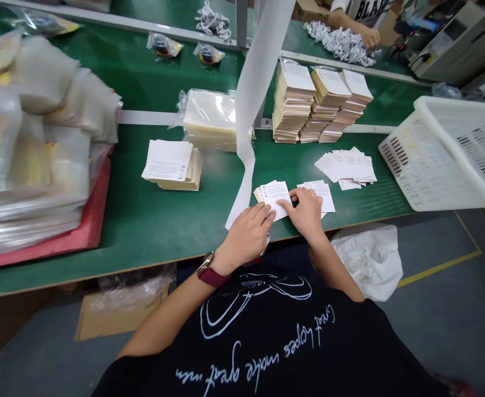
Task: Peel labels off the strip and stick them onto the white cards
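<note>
A small pile of printed white cards (277, 193) lies slightly fanned near the front edge of the green table. My left hand (248, 231) presses its fingers together over the pile's lower left corner; its thumb is hidden. On the right side of that pile, my right hand (307, 210) grips the edge, thumb on top and index finger behind. Partly under my right hand lies another few printed cards (326, 196). A loose spread of white cards (347, 167) sits farther right. Left of my hands stands a taller card stack (170, 161).
A long white paper strip (250, 99) hangs down to the table (130, 220). Behind are a plastic-wrapped pack (211, 113) and three tall card stacks (294, 99). Bagged packs (60, 160) fill the left; a white basket (416, 160) stands right. Another person's hand (368, 37) is beside white cables (339, 43).
</note>
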A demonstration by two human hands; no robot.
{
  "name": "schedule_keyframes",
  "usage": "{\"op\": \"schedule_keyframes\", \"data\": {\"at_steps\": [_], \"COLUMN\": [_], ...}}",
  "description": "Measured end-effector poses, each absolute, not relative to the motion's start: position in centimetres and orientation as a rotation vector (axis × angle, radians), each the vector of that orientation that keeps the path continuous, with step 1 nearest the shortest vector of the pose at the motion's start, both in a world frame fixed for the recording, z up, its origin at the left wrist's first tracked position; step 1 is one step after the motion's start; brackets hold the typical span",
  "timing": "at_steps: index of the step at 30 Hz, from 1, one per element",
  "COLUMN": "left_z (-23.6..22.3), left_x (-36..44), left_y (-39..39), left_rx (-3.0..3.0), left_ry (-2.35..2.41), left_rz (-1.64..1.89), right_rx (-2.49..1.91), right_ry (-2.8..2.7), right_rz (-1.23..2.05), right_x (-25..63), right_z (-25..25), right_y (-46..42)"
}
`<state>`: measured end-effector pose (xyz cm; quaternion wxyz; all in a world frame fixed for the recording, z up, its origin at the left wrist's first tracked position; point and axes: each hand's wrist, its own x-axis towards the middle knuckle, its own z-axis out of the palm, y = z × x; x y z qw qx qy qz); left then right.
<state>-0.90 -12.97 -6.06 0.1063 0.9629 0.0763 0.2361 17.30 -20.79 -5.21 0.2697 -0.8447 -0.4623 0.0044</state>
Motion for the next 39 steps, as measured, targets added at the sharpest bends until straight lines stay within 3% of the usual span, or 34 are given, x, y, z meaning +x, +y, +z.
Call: {"op": "schedule_keyframes", "data": {"at_steps": [8,16,18,21,24,33,39], "left_z": [-5.8,-5.2,-5.0,-4.8,-4.9,-5.0,-5.2], "left_x": [-1.1,-1.6,-1.7,-1.7,-1.8,-2.6,-2.3], "left_y": [-12.9,-12.0,-11.9,-12.0,-12.1,-13.0,-13.0], "left_rx": [2.795,2.36,2.275,2.223,2.206,2.369,2.516], "left_ry": [0.249,0.355,0.391,0.391,0.373,0.414,0.346], "left_rz": [0.659,0.93,0.943,0.939,0.917,1.129,1.084], "right_rx": [-2.015,-2.23,-2.038,-1.681,-1.543,-1.57,-1.578], "right_ry": [-1.087,-1.048,-1.169,-1.348,-1.273,-1.266,-1.355], "right_rz": [0.082,-0.302,-0.126,0.417,0.534,0.425,0.039], "right_x": [17.2,21.4,19.0,14.1,10.9,11.0,11.3], "right_z": [-5.5,-2.6,-1.9,-1.7,-2.2,-2.6,-3.2], "right_y": [-20.6,-25.1,-25.6,-25.3,-24.4,-24.1,-25.2]}}
